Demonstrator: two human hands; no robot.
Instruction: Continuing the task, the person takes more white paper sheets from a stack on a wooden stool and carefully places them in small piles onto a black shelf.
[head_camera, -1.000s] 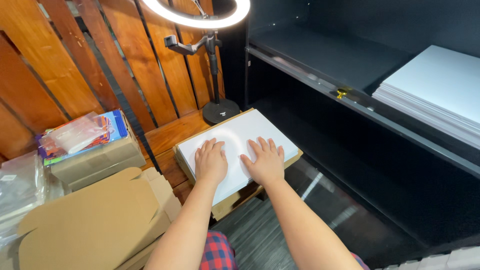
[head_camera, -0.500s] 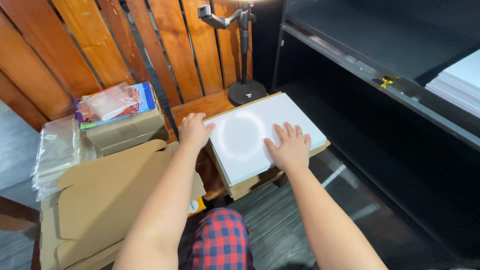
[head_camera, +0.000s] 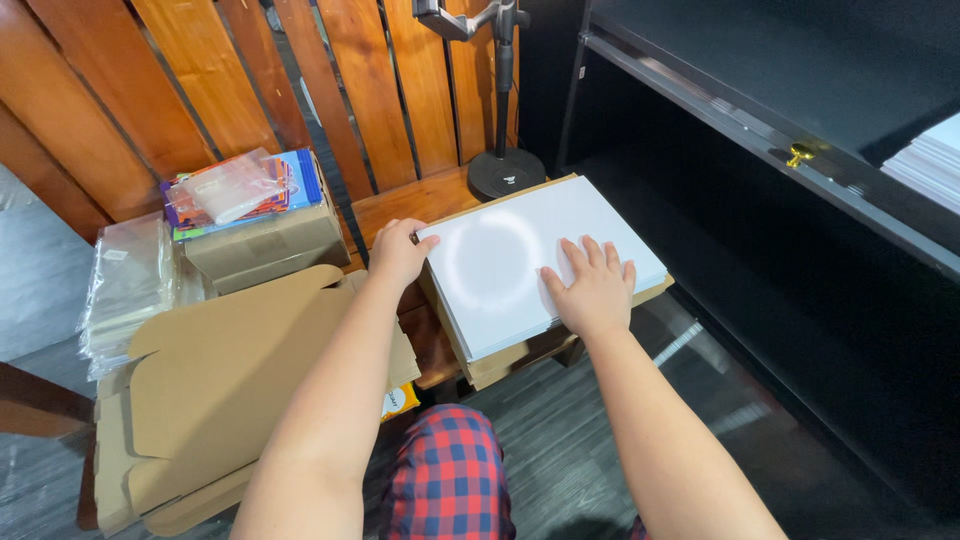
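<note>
The stack of white glossy rectangular sheets (head_camera: 520, 265) lies in a shallow brown cardboard box (head_camera: 655, 290) on a low wooden bench (head_camera: 415, 205), its long axis running from near left to far right. The left hand (head_camera: 398, 250) curls its fingers (head_camera: 425, 243) around the stack's left corner, gripping the edge. The right hand (head_camera: 595, 290) rests flat on the near right part, fingers spread open, holding nothing.
</note>
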